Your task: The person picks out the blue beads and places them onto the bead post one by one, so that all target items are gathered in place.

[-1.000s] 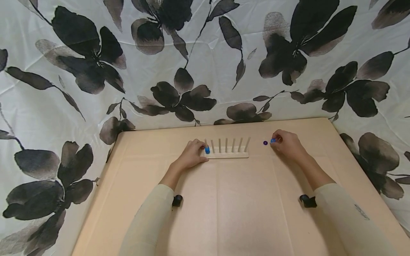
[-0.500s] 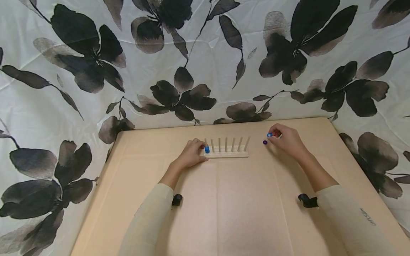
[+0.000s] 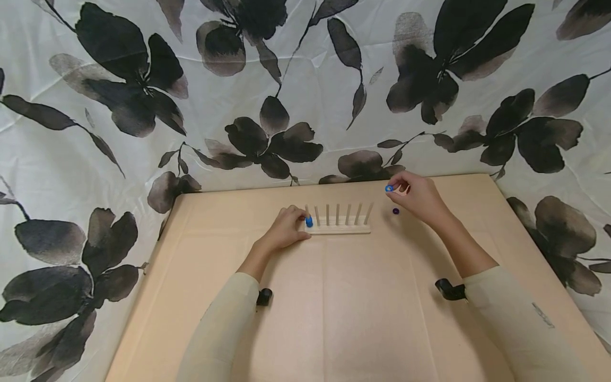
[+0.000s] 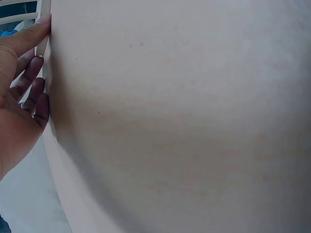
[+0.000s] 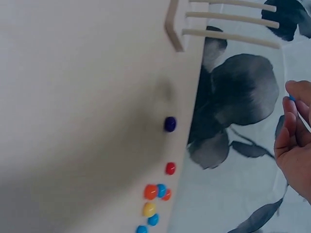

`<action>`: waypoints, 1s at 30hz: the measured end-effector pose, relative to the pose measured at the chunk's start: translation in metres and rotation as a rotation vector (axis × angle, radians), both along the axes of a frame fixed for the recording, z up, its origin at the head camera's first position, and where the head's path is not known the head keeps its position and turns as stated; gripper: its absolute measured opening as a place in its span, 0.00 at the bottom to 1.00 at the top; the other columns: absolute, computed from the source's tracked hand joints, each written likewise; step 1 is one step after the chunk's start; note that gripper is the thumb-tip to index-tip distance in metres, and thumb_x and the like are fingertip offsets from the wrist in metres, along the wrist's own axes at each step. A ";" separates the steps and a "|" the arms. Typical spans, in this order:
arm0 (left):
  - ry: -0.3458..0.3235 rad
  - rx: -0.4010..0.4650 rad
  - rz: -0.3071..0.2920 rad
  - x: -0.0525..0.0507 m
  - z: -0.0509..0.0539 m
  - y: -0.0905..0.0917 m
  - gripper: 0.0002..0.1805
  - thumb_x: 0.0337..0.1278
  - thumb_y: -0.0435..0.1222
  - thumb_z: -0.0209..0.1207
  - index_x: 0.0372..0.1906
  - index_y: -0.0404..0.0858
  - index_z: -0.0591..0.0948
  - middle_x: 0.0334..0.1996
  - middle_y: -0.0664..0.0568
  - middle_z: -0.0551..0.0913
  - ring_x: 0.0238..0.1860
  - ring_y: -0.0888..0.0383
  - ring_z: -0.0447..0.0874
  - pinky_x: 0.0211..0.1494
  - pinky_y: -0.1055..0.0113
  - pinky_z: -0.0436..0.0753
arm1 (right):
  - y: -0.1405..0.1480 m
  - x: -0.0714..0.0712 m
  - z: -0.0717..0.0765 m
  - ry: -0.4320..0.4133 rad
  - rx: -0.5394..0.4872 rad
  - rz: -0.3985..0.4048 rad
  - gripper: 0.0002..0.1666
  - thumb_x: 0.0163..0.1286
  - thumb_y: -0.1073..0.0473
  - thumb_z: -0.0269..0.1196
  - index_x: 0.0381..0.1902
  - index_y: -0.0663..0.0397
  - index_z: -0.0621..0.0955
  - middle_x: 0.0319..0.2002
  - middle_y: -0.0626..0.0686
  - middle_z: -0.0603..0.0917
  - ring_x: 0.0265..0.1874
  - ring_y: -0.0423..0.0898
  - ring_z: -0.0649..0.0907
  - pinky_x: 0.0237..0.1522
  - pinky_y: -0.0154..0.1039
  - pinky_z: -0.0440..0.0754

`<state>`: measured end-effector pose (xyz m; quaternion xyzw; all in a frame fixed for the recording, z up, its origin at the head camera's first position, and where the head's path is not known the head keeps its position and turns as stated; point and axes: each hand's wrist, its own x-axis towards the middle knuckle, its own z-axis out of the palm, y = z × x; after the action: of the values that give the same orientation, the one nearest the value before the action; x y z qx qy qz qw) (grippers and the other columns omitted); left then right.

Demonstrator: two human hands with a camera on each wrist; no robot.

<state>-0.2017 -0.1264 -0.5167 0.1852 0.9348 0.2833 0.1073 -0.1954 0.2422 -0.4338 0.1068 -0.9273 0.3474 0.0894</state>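
A wooden peg rack [image 3: 341, 229] with several upright pegs stands near the far side of the table. My left hand [image 3: 285, 229] grips its left end, the thumb at the front. Blue beads [image 3: 309, 222] sit on the leftmost peg, partly hidden by the fingers. To the right of the rack, my right hand [image 3: 420, 197] is raised above the table. It pinches a blue bead [image 3: 389, 188] between thumb and fingertips, its hole visible in the head view. Below that hand a dark purple bead [image 3: 395, 211] lies on the table.
The right wrist view shows more loose beads along the table edge: a red bead [image 5: 170, 168], an orange bead [image 5: 151, 191], a yellow bead [image 5: 149, 209] and several others. A floral cloth [image 3: 286, 95] hangs behind the table [image 3: 372, 307].
My right hand has lifted the blue bead off the table and carried it up and left, towards the rack. The left hand keeps its place on the rack.
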 end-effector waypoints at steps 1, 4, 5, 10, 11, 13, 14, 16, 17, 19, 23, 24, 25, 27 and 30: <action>0.000 0.003 0.001 0.000 0.000 0.000 0.29 0.54 0.42 0.76 0.59 0.37 0.81 0.56 0.48 0.78 0.57 0.49 0.69 0.63 0.56 0.71 | -0.003 -0.001 0.003 -0.001 0.005 0.009 0.09 0.67 0.58 0.71 0.42 0.53 0.84 0.35 0.54 0.84 0.36 0.50 0.78 0.38 0.39 0.74; -0.004 0.011 0.007 0.000 0.001 0.001 0.28 0.54 0.41 0.77 0.58 0.37 0.81 0.55 0.47 0.78 0.57 0.49 0.69 0.63 0.56 0.72 | -0.010 -0.003 0.012 -0.003 0.010 0.045 0.09 0.67 0.57 0.70 0.42 0.54 0.84 0.35 0.55 0.84 0.36 0.50 0.79 0.38 0.42 0.74; -0.005 0.011 0.009 0.000 0.000 0.002 0.28 0.53 0.41 0.77 0.58 0.37 0.81 0.55 0.48 0.79 0.57 0.49 0.69 0.63 0.56 0.72 | -0.013 -0.004 0.014 -0.002 0.009 0.056 0.09 0.67 0.57 0.70 0.42 0.54 0.84 0.34 0.54 0.85 0.36 0.50 0.79 0.38 0.42 0.74; 0.003 0.000 0.008 0.000 -0.001 0.003 0.28 0.53 0.41 0.77 0.57 0.37 0.82 0.54 0.48 0.79 0.57 0.49 0.70 0.63 0.56 0.71 | -0.026 -0.008 0.021 0.001 0.004 0.107 0.08 0.67 0.56 0.71 0.41 0.53 0.85 0.33 0.52 0.85 0.35 0.47 0.79 0.38 0.39 0.74; 0.004 -0.001 0.008 0.000 -0.001 0.003 0.27 0.53 0.41 0.77 0.57 0.37 0.82 0.54 0.48 0.79 0.57 0.49 0.70 0.63 0.56 0.72 | -0.029 -0.008 0.022 0.002 0.004 0.116 0.08 0.67 0.56 0.71 0.41 0.53 0.86 0.33 0.52 0.85 0.35 0.47 0.79 0.38 0.39 0.74; 0.008 -0.006 0.007 0.000 -0.001 0.003 0.27 0.53 0.41 0.77 0.57 0.37 0.82 0.54 0.48 0.79 0.57 0.49 0.70 0.64 0.56 0.72 | -0.035 -0.009 0.023 0.010 0.008 0.138 0.08 0.67 0.57 0.71 0.41 0.52 0.86 0.33 0.52 0.85 0.35 0.47 0.79 0.38 0.40 0.74; 0.006 -0.004 0.008 0.001 -0.001 0.003 0.28 0.52 0.41 0.77 0.57 0.37 0.81 0.55 0.47 0.79 0.57 0.49 0.70 0.64 0.56 0.72 | -0.038 -0.010 0.024 0.014 0.013 0.149 0.07 0.67 0.57 0.71 0.40 0.52 0.86 0.33 0.52 0.85 0.35 0.47 0.79 0.38 0.40 0.74; 0.006 -0.003 0.009 0.001 -0.001 0.003 0.28 0.53 0.41 0.77 0.57 0.37 0.81 0.55 0.47 0.79 0.57 0.48 0.70 0.64 0.56 0.72 | -0.044 -0.011 0.025 0.006 0.014 0.166 0.07 0.67 0.57 0.71 0.40 0.51 0.86 0.33 0.51 0.85 0.35 0.47 0.79 0.38 0.41 0.74; 0.005 -0.003 0.010 0.001 -0.001 0.003 0.28 0.53 0.41 0.77 0.57 0.37 0.81 0.55 0.47 0.79 0.57 0.48 0.70 0.64 0.56 0.72 | -0.047 -0.011 0.026 0.001 0.015 0.176 0.07 0.67 0.57 0.71 0.41 0.52 0.86 0.33 0.52 0.85 0.36 0.48 0.79 0.39 0.41 0.74; 0.005 -0.001 0.010 0.001 -0.001 0.003 0.28 0.53 0.41 0.77 0.57 0.37 0.81 0.55 0.47 0.79 0.57 0.49 0.70 0.64 0.56 0.72 | -0.054 -0.012 0.029 -0.018 0.015 0.192 0.07 0.67 0.58 0.71 0.41 0.51 0.86 0.34 0.52 0.85 0.37 0.49 0.80 0.40 0.42 0.75; 0.005 0.002 0.012 0.000 -0.001 0.002 0.28 0.53 0.41 0.77 0.57 0.37 0.82 0.55 0.47 0.79 0.57 0.49 0.70 0.64 0.56 0.72 | -0.068 -0.013 0.034 -0.029 0.018 0.232 0.09 0.66 0.59 0.72 0.42 0.53 0.86 0.37 0.51 0.86 0.40 0.49 0.82 0.44 0.44 0.77; 0.006 0.004 0.012 0.000 -0.001 0.002 0.28 0.53 0.41 0.77 0.57 0.37 0.82 0.55 0.47 0.79 0.57 0.49 0.70 0.64 0.56 0.72 | -0.071 -0.014 0.035 -0.022 0.019 0.242 0.09 0.65 0.59 0.73 0.42 0.53 0.86 0.37 0.51 0.87 0.40 0.48 0.82 0.45 0.44 0.78; 0.006 0.006 0.012 0.000 -0.001 0.002 0.28 0.53 0.41 0.77 0.57 0.37 0.82 0.55 0.47 0.79 0.57 0.49 0.70 0.64 0.56 0.72 | -0.073 -0.015 0.035 -0.014 0.023 0.257 0.09 0.65 0.60 0.73 0.42 0.53 0.86 0.37 0.51 0.87 0.41 0.48 0.82 0.45 0.45 0.78; 0.008 0.007 0.012 0.000 -0.002 0.001 0.28 0.52 0.41 0.77 0.57 0.37 0.82 0.55 0.47 0.79 0.57 0.49 0.70 0.63 0.56 0.72 | -0.079 -0.016 0.034 0.003 0.027 0.284 0.09 0.65 0.60 0.74 0.42 0.53 0.86 0.37 0.51 0.87 0.40 0.47 0.83 0.46 0.45 0.79; 0.012 0.007 0.009 0.000 -0.002 0.001 0.28 0.52 0.41 0.77 0.57 0.38 0.82 0.55 0.48 0.79 0.56 0.49 0.70 0.63 0.56 0.72 | -0.086 -0.018 0.032 0.014 0.023 0.323 0.09 0.65 0.61 0.74 0.42 0.53 0.86 0.38 0.50 0.88 0.40 0.47 0.84 0.45 0.43 0.80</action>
<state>-0.2013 -0.1251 -0.5186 0.1829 0.9353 0.2862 0.0995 -0.2130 0.1560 -0.4013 0.2580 -0.9013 0.3460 0.0376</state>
